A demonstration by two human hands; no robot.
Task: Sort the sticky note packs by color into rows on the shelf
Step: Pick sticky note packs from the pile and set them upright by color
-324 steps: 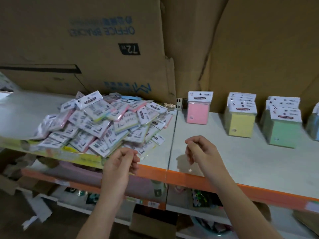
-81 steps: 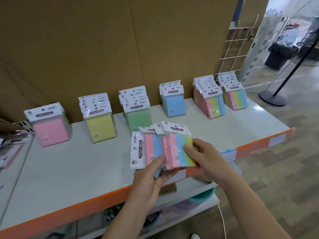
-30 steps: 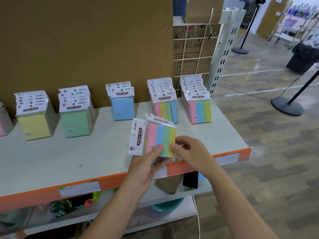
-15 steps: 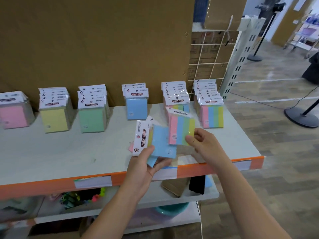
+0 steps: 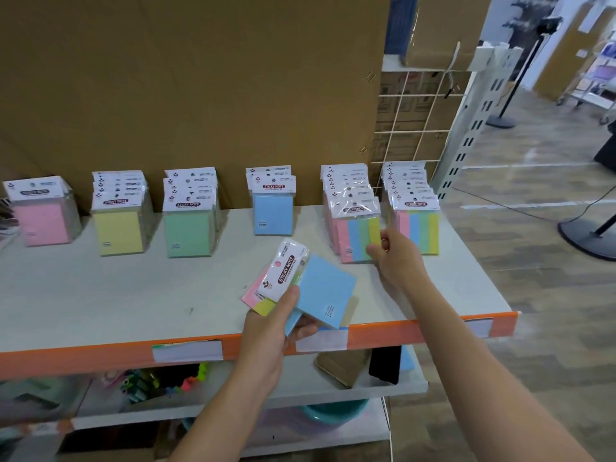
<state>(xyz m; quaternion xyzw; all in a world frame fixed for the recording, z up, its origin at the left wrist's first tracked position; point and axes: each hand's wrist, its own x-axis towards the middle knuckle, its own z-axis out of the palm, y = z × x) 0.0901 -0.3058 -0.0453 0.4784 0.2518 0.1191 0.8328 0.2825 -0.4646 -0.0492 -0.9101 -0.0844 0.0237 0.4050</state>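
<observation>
The right hand (image 5: 393,258) pinched a striped pack (image 5: 358,238) upright against the matching row (image 5: 346,191) just beyond it; the left hand (image 5: 276,325) gripped more packs (image 5: 325,291), fanned, likely to show each color

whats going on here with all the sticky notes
A person is sorting wrapped sticky note packs by colour on a white shelf with an orange front edge. The right hand pinches the pastel-striped pack at the front of the first striped row. The left hand grips a small fan of packs, a plain blue pack on top. A pink row, yellow row, green row and blue row stand along the cardboard back, with a second striped row at the far right.
</observation>
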